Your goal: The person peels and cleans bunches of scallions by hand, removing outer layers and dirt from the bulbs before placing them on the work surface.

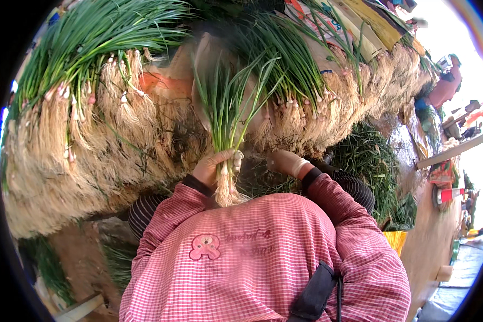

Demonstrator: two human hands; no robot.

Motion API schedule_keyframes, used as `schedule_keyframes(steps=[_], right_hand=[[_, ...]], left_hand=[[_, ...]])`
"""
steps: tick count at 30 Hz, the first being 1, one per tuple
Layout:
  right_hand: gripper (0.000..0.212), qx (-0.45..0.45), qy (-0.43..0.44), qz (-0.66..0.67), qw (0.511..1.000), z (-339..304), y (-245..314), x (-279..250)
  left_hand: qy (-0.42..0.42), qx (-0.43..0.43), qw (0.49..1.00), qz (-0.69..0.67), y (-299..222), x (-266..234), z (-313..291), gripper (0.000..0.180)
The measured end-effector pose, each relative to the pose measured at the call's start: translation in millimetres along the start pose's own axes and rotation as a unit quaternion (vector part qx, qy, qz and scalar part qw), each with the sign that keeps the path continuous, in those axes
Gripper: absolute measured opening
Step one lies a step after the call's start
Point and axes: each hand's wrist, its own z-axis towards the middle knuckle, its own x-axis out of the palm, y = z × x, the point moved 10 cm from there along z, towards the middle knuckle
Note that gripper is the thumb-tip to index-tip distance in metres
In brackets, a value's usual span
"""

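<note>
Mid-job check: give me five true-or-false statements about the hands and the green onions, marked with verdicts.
1. The left hand holds a bunch of green onions. True.
2. The bunch's roots point away from the person. False: they point toward the person's body.
3. The right hand also grips this bunch. False: it is apart from it, to the right.
4. More green onions lie beyond the hands. True.
5. The sleeves are plain black. False: they are pink checked, with dark cuffs.

This seems to be a vegetable-sorting workplace, perhaps a packing shed or a market: there are long heaps of rooted scallions, a pile of loose green leaves, a brown floor and a red-and-white traffic cone.
</note>
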Motion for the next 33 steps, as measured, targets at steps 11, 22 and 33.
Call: schedule_keyframes(steps=[11,22,33], right_hand=[[0.055,0.099,-0.270,0.627,0.724,9.6,15.1,-100.2],[0.028,0.086,-0.297,0.686,0.659,-45.3,2.3,-130.8],[0.031,0.039,-0.526,0.395,0.752,-13.6,14.9,-158.8]], left_hand=[[-0.088,-0.024,0.990,0.112,12.8,-16.0,6.5,0.031],[-0.164,0.034,0.945,0.280,1.8,-22.1,-3.6,0.026],[-0.164,0.019,0.972,0.166,8.8,-51.4,5.5,0.015]])
